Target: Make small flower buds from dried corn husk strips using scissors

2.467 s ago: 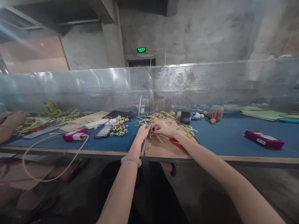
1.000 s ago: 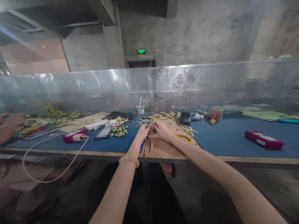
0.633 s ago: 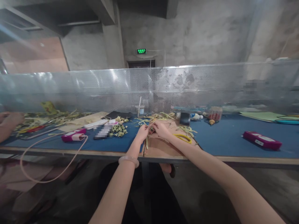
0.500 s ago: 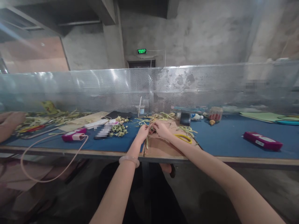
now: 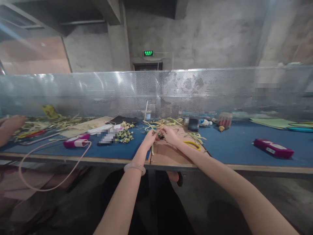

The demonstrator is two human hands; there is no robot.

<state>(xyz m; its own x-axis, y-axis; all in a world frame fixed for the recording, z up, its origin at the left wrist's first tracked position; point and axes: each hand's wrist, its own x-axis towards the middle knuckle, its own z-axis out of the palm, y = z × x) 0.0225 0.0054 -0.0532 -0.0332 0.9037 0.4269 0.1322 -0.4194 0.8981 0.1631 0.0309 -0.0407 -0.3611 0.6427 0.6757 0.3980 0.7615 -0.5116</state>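
Observation:
Over a brown cardboard sheet [image 5: 171, 153], my left hand [image 5: 149, 138] and my right hand [image 5: 170, 135] almost meet, fingers closed in a pinch. Between the fingertips is something small and dark; its kind is too small to make out. Pale green strips [image 5: 174, 121] lie behind the hands on the cardboard, and one hangs just below my left hand. A yellow loop-shaped handle [image 5: 192, 145] rests under my right forearm. To the left of my left hand is a heap of small curled green pieces [image 5: 125, 135].
Left lie a magenta box [image 5: 76, 140] with a looped cable and a dark blurred-out object [image 5: 107, 137]. A co-worker's hand [image 5: 12, 127] is beside more strips at far left. Behind stand a cup [image 5: 147, 115] and a jar [image 5: 225, 120]. Another magenta box [image 5: 272, 148] lies right.
My hands stay in nearly the same place, fingers still pinched together. The co-worker's hand at far left has shifted slightly. The view has moved very little.

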